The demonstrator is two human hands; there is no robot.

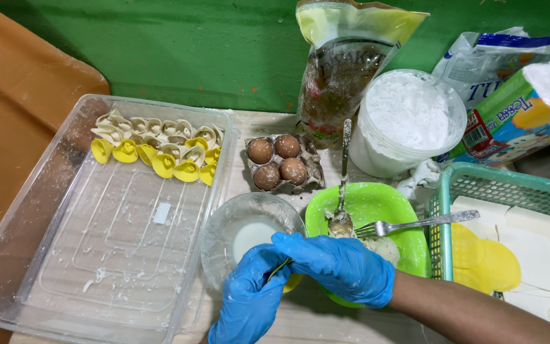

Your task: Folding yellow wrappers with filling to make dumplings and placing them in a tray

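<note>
We see both gloved hands pinched together over one small piece: the left hand [249, 306] and the right hand [338, 264], in blue gloves, close their fingertips on a yellow dumpling wrapper [288, 280] at the near edge of the table, just in front of the glass bowl [249, 232]. Only a thin dark fold and a yellow corner of the wrapper show between the fingers; as far as we can tell its long axis runs from near left to far right, but most of it is hidden under the gloves, so we cannot tell its shape.

Just behind the right hand sits a green bowl [377, 210] with a spoon [342, 185] standing in it, handle pointing away, and a fork [415, 223] lying across the rim, handle pointing right. The filling in that bowl is mostly covered by the right hand.

To the left lies a clear plastic tray [109, 255], dusted with flour, holding folded dumplings [160, 150] in rows at its far end. Beyond the glass bowl stands a small egg carton [281, 162] with four brown eggs. Farther right we make out a white tub of flour [408, 121] and a tall bag [342, 64]. At the right edge a teal basket [472, 185] holds stacked wrappers, white and yellow, cut off by the frame.
</note>
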